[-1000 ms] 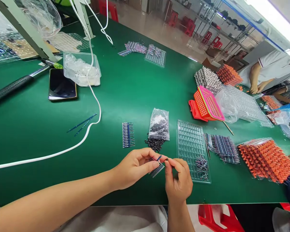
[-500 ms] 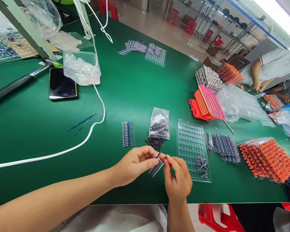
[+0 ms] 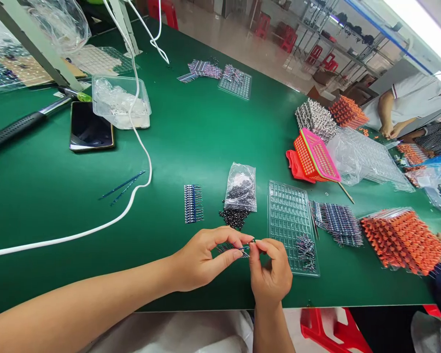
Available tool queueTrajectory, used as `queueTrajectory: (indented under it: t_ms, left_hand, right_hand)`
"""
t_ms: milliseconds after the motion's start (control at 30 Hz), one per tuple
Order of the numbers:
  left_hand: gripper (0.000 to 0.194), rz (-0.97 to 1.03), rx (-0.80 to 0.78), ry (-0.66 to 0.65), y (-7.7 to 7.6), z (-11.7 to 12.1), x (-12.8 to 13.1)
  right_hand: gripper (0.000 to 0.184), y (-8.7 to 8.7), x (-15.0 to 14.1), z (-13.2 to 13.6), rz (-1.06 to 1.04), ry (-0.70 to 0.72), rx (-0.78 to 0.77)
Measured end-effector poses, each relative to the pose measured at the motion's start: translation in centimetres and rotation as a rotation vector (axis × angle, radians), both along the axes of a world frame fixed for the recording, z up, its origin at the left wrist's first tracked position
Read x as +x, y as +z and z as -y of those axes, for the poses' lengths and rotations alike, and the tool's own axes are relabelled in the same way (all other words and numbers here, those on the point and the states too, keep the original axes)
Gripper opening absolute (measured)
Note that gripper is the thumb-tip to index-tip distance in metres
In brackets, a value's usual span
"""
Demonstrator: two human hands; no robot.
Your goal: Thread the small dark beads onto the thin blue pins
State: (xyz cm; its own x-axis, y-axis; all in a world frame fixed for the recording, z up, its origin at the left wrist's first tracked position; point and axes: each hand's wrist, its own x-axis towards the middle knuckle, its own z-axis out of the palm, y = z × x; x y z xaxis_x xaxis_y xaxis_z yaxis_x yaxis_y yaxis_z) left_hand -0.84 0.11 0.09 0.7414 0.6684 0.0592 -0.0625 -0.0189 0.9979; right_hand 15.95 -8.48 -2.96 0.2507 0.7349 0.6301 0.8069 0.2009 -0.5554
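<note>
Over the counter (image 3: pixel 191 142), the left hand (image 3: pixel 202 260) has its fingers clamped on a strip of pins (image 3: pixel 226 247); the right hand (image 3: pixel 272 269) pinches a tiny dark piece (image 3: pixel 253 240) beside the left fingertips. Just beyond lie loose dark beads (image 3: pixel 234 218), a clear bag (image 3: pixel 240 189) and a ridged tray (image 3: pixel 288 208). A white cable (image 3: pixel 91 230) crosses leftward, running in front of a plastic tub (image 3: pixel 143 105) near a phone (image 3: pixel 91 127).

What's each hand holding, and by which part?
Left hand: a strip of thin pins, its gripped part hidden. Right hand: apparently a tiny dark piece, too small to tell where.
</note>
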Motion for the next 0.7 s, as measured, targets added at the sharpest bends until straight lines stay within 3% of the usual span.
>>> queueTrajectory:
  t_ms: [367,700]
  left_hand:
    - [0.015,0.073,0.342,0.028,-0.17,0.02,0.14]
    - [0.024,0.167,0.491,0.061,-0.78,0.02,0.42]
  right_hand:
    - [0.017,0.29,-0.1,-0.07,-0.047,0.055,-0.019]
    - [0.024,0.27,0.04,-0.28,0.02,0.068,0.069]
